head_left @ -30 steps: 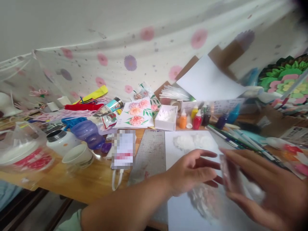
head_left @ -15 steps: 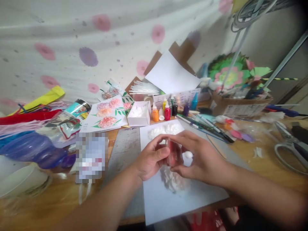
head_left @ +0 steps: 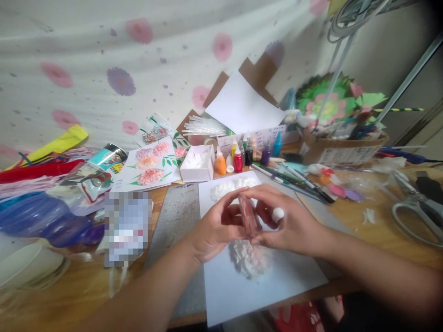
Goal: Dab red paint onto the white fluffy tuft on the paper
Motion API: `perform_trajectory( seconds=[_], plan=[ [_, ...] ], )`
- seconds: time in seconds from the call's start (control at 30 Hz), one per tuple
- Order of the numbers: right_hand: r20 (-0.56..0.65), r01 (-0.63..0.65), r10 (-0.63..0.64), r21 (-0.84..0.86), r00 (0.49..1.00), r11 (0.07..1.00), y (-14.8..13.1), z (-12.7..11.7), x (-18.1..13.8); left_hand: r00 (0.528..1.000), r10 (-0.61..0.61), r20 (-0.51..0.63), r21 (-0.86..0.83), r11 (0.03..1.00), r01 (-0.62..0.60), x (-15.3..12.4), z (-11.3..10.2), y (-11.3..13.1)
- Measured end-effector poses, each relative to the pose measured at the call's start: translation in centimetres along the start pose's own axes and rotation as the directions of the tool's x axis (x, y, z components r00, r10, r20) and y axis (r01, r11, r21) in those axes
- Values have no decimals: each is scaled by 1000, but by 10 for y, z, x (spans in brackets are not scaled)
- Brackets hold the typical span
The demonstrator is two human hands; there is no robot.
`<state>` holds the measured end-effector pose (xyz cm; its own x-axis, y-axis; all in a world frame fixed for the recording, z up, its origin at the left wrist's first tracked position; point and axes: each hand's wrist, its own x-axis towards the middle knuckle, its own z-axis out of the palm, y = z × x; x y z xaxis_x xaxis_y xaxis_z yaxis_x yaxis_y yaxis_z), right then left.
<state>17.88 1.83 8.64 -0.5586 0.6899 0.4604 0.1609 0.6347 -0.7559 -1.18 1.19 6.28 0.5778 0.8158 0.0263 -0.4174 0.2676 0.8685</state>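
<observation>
clear pink bottle [head_left: 248, 216] pinched between left hand [head_left: 216, 226] and right hand [head_left: 290, 221].

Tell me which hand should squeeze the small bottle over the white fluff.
Likely the right hand: its fingers wrap the small bottle above the white fluff, and it also holds the white cap. The left hand only steadies it.

Box [head_left: 197, 164] lies left of bottles [head_left: 238, 159] (behind the sheet [head_left: 256, 281]).
</observation>
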Motion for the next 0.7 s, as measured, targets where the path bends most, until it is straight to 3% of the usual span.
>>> perform_trajectory(
  seconds=[0.17,0.3,0.43,0.53,0.7],
  plan=[
    [60,24,-23,-26,998,999,5,-3,-2,1000,12,14,-38,999,-11,1,-3,1],
    [128,38,-35,-20,991,999,6,-6,-3,997,-79,8,-22,997,79,2,-7,-1],
    [165,50,-39,-66,985,997,0,-8,-2,997,-38,-72,-9,999,37,3,-4,-2],
    [132,89,-72,-128,989,988,-6,-5,-3,994,16,-111,-41,999,-20,3,0,-3],
    [38,176,-173,-335,984,926,-2,8,-11,988,-3,-155,-196,980,-28,2,1,-7]
  ],
)
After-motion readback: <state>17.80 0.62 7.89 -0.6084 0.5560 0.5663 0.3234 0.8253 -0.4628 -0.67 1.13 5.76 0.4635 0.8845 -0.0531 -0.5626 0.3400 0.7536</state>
